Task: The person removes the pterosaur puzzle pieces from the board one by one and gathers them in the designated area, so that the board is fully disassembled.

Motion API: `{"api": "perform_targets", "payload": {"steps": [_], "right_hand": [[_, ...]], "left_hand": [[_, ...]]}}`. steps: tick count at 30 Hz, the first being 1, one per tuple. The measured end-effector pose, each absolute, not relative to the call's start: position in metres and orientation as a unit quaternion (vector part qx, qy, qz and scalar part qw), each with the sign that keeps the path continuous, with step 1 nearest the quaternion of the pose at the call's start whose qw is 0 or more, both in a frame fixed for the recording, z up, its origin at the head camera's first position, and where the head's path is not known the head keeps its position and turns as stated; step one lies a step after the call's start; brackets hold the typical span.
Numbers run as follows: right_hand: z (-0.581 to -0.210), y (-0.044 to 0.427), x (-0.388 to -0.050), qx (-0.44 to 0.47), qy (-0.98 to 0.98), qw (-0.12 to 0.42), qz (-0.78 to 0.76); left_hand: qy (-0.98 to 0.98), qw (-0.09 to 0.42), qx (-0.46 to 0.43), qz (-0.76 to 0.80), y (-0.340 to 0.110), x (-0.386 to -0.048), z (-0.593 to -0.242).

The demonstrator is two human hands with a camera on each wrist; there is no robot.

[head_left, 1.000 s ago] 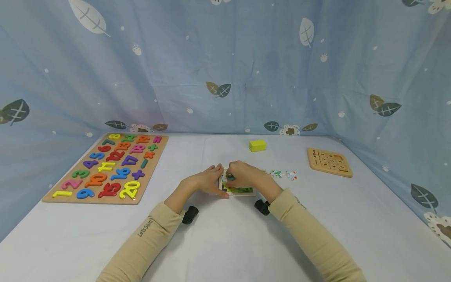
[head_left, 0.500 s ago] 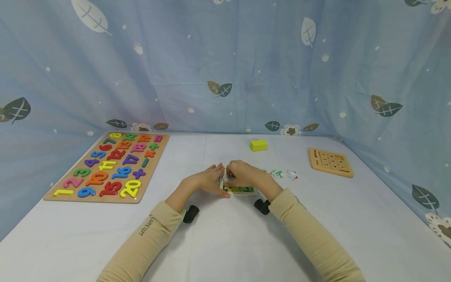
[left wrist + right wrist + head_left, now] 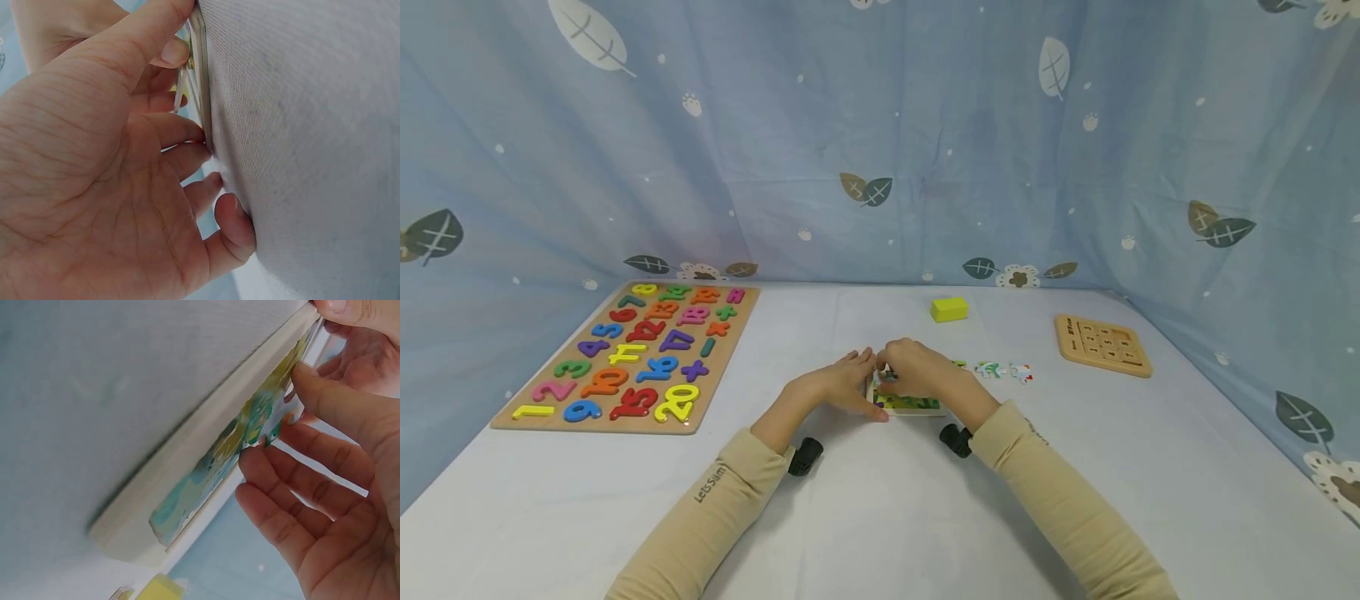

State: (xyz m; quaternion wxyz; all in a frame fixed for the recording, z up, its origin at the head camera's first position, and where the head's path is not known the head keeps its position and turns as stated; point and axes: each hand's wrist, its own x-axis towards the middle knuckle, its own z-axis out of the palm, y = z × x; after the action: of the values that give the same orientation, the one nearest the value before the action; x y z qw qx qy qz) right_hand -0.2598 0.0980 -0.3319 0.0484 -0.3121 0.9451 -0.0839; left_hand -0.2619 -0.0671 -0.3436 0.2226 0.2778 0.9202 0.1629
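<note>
A small framed jigsaw puzzle point(image 3: 934, 412) with a green printed picture lies on the table between the hands. My left hand point(image 3: 842, 385) rests against its left side, fingertips touching the frame's edge and thumb stretched to the near corner. Over the picture, my right hand point(image 3: 919, 369) pinches a jigsaw piece point(image 3: 272, 428) between thumb and fingers. In the right wrist view the piece stands tilted against the picture, partly hidden by the fingers. The pale puzzle frame point(image 3: 128, 540) reaches past this hand.
Loose jigsaw pieces point(image 3: 989, 370) lie just right of the puzzle. Behind it stands a yellow block point(image 3: 949, 310). A wooden number board point(image 3: 647, 400) with colourful numerals occupies the left, and a small wooden number tray point(image 3: 1102, 345) the right. A blue curtain point(image 3: 880, 142) hangs behind.
My right hand has shifted slightly left over the puzzle, and the piece at its fingertips has tilted or turned. The left hand stays at the frame.
</note>
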Motion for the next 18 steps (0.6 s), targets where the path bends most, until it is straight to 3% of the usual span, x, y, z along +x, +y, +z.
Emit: {"api": "perform_targets", "payload": {"steps": [18], "right_hand": [[-0.3330, 0.0994, -0.2573, -0.323, 0.943, 0.047, -0.068]], "left_hand": [[0.920, 0.226, 0.271, 0.173, -0.0675, -0.2609, -0.3443]]}}
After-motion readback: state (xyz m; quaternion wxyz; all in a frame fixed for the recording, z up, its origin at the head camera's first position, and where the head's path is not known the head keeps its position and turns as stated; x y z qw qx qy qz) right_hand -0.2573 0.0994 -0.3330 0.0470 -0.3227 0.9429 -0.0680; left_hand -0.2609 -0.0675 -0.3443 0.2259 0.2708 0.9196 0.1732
